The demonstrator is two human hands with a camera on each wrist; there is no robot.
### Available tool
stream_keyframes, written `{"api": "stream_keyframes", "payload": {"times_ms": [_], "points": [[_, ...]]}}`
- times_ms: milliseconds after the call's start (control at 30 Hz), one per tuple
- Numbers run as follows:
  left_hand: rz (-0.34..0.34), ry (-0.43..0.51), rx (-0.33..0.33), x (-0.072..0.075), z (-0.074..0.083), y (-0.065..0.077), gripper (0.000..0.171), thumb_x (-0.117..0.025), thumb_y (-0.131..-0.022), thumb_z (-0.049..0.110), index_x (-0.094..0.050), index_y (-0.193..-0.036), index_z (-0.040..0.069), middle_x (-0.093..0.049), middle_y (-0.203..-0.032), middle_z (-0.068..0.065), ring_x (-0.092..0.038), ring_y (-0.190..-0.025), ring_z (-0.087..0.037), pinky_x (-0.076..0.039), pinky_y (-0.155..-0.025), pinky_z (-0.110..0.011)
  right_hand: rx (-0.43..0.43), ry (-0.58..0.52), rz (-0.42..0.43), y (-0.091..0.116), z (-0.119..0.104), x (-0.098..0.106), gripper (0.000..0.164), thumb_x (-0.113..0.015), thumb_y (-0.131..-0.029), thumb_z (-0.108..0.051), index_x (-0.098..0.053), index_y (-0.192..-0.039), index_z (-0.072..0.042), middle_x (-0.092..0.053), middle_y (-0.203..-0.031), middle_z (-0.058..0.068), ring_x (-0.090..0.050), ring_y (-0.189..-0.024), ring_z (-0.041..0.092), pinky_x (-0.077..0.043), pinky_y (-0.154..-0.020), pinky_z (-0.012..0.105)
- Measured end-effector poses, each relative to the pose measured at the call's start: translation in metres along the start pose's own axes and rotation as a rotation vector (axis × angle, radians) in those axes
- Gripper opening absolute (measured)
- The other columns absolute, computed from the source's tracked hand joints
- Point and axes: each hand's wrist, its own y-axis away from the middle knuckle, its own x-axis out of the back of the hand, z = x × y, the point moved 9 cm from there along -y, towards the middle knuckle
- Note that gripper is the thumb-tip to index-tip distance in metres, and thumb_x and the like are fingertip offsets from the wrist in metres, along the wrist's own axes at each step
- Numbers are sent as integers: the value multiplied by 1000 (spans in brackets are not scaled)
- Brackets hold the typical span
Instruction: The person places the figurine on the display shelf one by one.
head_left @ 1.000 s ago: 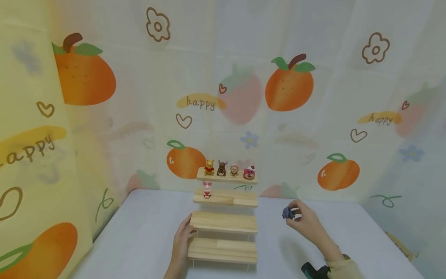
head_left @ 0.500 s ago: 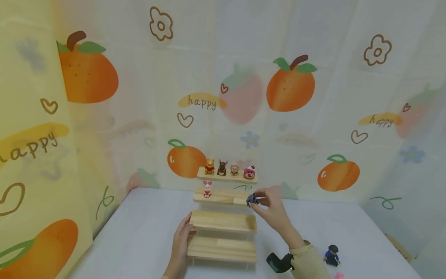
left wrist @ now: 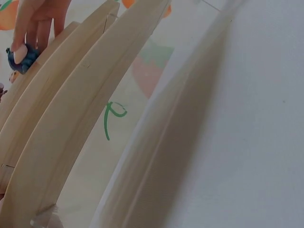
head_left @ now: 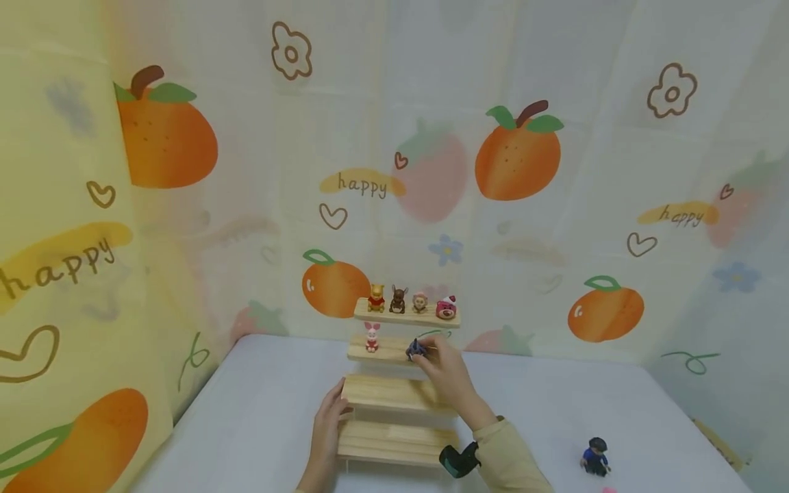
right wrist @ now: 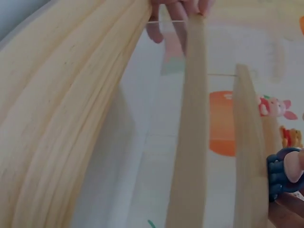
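My right hand (head_left: 448,373) pinches a small blue-grey donkey figurine (head_left: 415,350) between thumb and fingers, right at the second tier of a wooden step shelf (head_left: 394,392). In the right wrist view the feet of the donkey figurine (right wrist: 278,178) are at that tier's surface. My left hand (head_left: 328,418) grips the left end of the third tier, its fingers (right wrist: 176,21) reaching around the edge in the right wrist view. A piglet figurine (head_left: 372,338) stands on the second tier's left part, left of the donkey.
On the top tier stand a yellow bear figurine (head_left: 376,299), a brown long-eared figurine (head_left: 398,300), a small pale figurine (head_left: 420,302) and a pink bear head (head_left: 446,308). A dark-capped toy figure (head_left: 595,457) and a pink bit (head_left: 609,490) lie on the white table (head_left: 530,411).
My right hand has carried the donkey figurine leftward from beside the shelf to its second tier. The capped toy figure has come into view. My left hand has kept its grip.
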Motion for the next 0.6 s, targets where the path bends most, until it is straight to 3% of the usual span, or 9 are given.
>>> {"api": "stream_keyframes", "payload": {"times_ms": [133,333,600], "points": [[-12,3,-8,-4,-2,2,46,-42,-94,24,-38,-134,1,-48,-123,-16,-50,-89,-17,-40,-77,-36,2,102,48,3,5,-2,18,-67,-78,-5,-53,-90,1,-59,-89,11,-59,-87,26,-46,-77,31],[-20,-25,-4,-4,-1,4,47,-41,-95,26,-38,-134,1,-48,-123,-16,-50,-89,-17,-40,-77,-36,-60,-18,48,4,7,-9,17,-64,-80,0,-52,-91,5,-59,-95,19,-59,-91,29,-46,-77,28],[1,-17,0,-1,1,1,46,-41,-95,24,-38,-133,0,-46,-126,-17,-51,-89,-15,-40,-79,-34,-104,62,2,-6,4,-22,20,-62,-83,-9,-54,-97,1,-59,-94,13,-58,-89,23,-46,-77,29]]}}
